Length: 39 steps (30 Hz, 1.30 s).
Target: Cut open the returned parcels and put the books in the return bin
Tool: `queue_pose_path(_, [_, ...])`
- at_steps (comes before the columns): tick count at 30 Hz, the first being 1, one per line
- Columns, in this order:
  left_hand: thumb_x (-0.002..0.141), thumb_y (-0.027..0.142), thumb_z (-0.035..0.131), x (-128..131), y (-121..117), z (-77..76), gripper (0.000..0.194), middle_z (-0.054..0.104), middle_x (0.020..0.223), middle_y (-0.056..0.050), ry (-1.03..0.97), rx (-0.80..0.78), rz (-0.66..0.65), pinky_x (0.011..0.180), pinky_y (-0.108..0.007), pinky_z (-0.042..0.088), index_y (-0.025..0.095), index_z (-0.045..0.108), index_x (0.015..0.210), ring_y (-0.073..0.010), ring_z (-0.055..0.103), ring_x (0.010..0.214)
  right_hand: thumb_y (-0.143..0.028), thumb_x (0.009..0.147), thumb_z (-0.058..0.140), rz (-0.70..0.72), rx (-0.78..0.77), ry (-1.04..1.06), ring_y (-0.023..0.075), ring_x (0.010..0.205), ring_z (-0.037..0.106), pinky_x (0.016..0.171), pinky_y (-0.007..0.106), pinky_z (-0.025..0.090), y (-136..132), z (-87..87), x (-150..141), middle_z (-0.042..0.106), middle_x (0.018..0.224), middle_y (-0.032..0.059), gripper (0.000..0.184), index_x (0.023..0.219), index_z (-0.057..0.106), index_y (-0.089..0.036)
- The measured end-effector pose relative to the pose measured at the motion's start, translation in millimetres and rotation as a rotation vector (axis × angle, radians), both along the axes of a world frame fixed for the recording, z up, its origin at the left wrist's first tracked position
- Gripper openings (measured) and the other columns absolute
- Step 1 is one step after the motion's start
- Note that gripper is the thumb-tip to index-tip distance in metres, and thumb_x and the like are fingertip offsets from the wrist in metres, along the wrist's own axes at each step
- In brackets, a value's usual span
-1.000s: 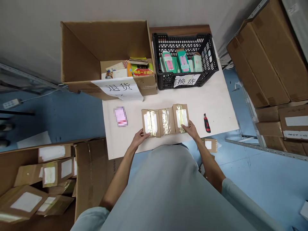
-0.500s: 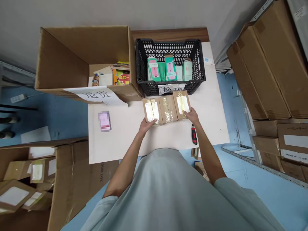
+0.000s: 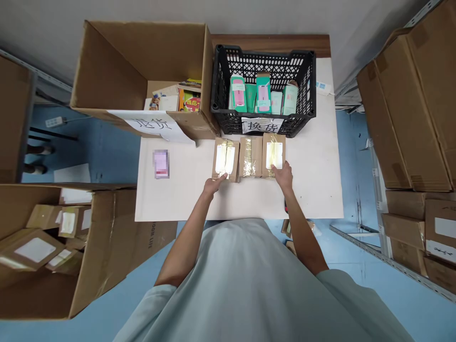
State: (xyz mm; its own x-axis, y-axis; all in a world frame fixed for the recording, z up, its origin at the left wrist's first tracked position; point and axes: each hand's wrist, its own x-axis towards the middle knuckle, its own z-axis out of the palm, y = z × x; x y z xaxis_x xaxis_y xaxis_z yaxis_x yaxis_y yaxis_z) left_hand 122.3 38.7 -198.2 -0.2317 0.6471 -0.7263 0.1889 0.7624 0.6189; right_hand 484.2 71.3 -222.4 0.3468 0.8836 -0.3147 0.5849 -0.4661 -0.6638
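Three small taped cardboard boxes stand side by side on the white table (image 3: 185,190), just in front of the black crate (image 3: 221,107). My left hand (image 3: 213,185) holds the near left corner of the left cardboard box (image 3: 218,166), thumb on its near edge; its other fingers are mostly hidden. The middle cardboard box (image 3: 257,156) has no hand on it. On the right cardboard box (image 3: 280,140), my right hand (image 3: 284,176) has its thumb on the labelled top and its fingers round the right side. A red and black tool (image 3: 286,206) is mostly covered by my right forearm.
Green and pink product boxes (image 3: 263,92) stand in the crate. Left of it, a large open carton (image 3: 110,66) holds books and packets. A pixelated pinkish item (image 3: 161,164) lies on the table's left. Another carton (image 3: 103,237) of parcels stands lower left; stacked cartons (image 3: 402,114) are at right.
The row of three boxes has gone from slightly tilted to nearly straight along the crate. Both hands remain at its ends. My view has shifted, and my right forearm now covers most of the red tool.
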Motion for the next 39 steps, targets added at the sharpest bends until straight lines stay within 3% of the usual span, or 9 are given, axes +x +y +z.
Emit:
queue_pose_path(3, [0.063, 0.085, 0.097, -10.1, -17.8, 1.4, 0.096, 0.081, 0.126, -0.029, -0.092, -0.121, 0.037, 0.106, -0.051, 0.066, 0.011, 0.076, 0.120, -0.0435, 0.078, 0.126, -0.064, 0.104, 0.060, 0.017, 0.141, -0.150, 0.0455, 0.165, 0.043, 0.135, 0.067, 0.038, -6.4, 16.6, -10.2, 0.051, 0.170, 0.0296, 0.087, 0.172, 0.040, -0.013])
queue_pose_path(6, [0.058, 0.088, 0.097, -23.6, -37.9, 7.2, 0.095, 0.084, 0.124, -0.027, -0.206, -0.172, 0.027, 0.105, -0.045, 0.067, 0.013, 0.078, 0.113, -0.0375, 0.082, 0.120, -0.052, 0.111, 0.047, 0.099, 0.296, -0.191, 0.0386, 0.171, 0.036, 0.140, 0.063, 0.034, -19.4, 42.3, -34.4, 0.044, 0.177, 0.0253, 0.075, 0.175, 0.038, -0.014])
queue_pose_path(9, [0.050, 0.090, 0.099, -42.5, -55.7, 12.5, 0.096, 0.084, 0.126, -0.025, -0.251, -0.181, 0.003, 0.108, -0.044, 0.066, 0.014, 0.081, 0.107, -0.0374, 0.080, 0.123, -0.050, 0.113, 0.045, 0.208, 0.369, -0.132, 0.0348, 0.168, 0.041, 0.141, 0.057, 0.035, -35.3, 64.4, -73.2, 0.050, 0.174, 0.0227, 0.069, 0.172, 0.045, -0.015])
queue_pose_path(12, [0.046, 0.088, 0.101, -66.6, -69.4, 14.0, 0.092, 0.085, 0.124, -0.024, -0.252, -0.175, -0.026, 0.112, -0.046, 0.063, 0.015, 0.083, 0.099, -0.0395, 0.078, 0.128, -0.051, 0.113, 0.047, 0.315, 0.358, -0.026, 0.0328, 0.164, 0.049, 0.140, 0.052, 0.038, -49.5, 73.5, -118.4, 0.058, 0.169, 0.0200, 0.065, 0.167, 0.053, -0.017])
queue_pose_path(18, [0.048, 0.082, 0.102, -122.3, -93.8, 5.7, 0.084, 0.086, 0.124, -0.019, -0.241, -0.124, -0.051, 0.116, -0.049, 0.059, 0.016, 0.086, 0.098, -0.0403, 0.074, 0.132, -0.057, 0.108, 0.055, 0.329, 0.109, 0.080, 0.0360, 0.154, 0.060, 0.133, 0.052, 0.049, -78.2, 55.6, -189.5, 0.058, 0.171, 0.0212, 0.075, 0.170, 0.050, -0.015])
queue_pose_path(23, [0.059, 0.069, 0.104, -165.9, -108.7, -0.2, 0.085, 0.081, 0.141, -0.016, -0.251, -0.060, -0.051, 0.119, -0.046, 0.056, 0.017, 0.085, 0.124, -0.0378, 0.071, 0.138, -0.062, 0.103, 0.065, 0.135, -0.090, 0.105, 0.0371, 0.151, 0.064, 0.131, 0.055, 0.050, -120.9, 32.3, -226.0, 0.065, 0.164, 0.0214, 0.084, 0.171, 0.049, -0.016])
queue_pose_path(29, [0.077, 0.062, 0.098, -206.3, -114.7, 4.2, 0.073, 0.078, 0.149, -0.017, -0.169, 0.030, -0.164, 0.123, -0.045, 0.053, 0.017, 0.082, 0.133, -0.0389, 0.068, 0.145, -0.073, 0.098, 0.068, -0.093, -0.100, 0.248, 0.0350, 0.152, 0.064, 0.127, 0.048, 0.055, -182.8, 21.9, -261.6, 0.061, 0.165, 0.0287, 0.099, 0.169, 0.045, -0.009])
queue_pose_path(35, [0.089, 0.075, 0.080, -227.7, -136.2, -2.7, 0.079, 0.074, 0.155, -0.017, -0.309, 0.105, -0.145, 0.123, -0.043, 0.055, 0.016, 0.078, 0.142, -0.0348, 0.068, 0.146, -0.075, 0.089, 0.080, 0.069, -0.111, 0.408, 0.0321, 0.153, 0.063, 0.127, 0.049, 0.054, -223.5, 31.5, -268.6, 0.061, 0.170, 0.0179, 0.103, 0.172, 0.048, -0.023])
queue_pose_path(39, [0.094, 0.056, 0.065, -234.2, -151.5, -16.0, 0.068, 0.069, 0.162, -0.013, -0.347, 0.108, -0.187, 0.124, -0.049, 0.056, 0.019, 0.073, 0.151, -0.0350, 0.066, 0.149, -0.065, 0.072, 0.098, 0.153, -0.168, 0.400, 0.0368, 0.162, 0.054, 0.133, 0.057, 0.047, -231.7, 30.2, -257.7, 0.059, 0.173, 0.0141, 0.121, 0.175, 0.047, -0.028])
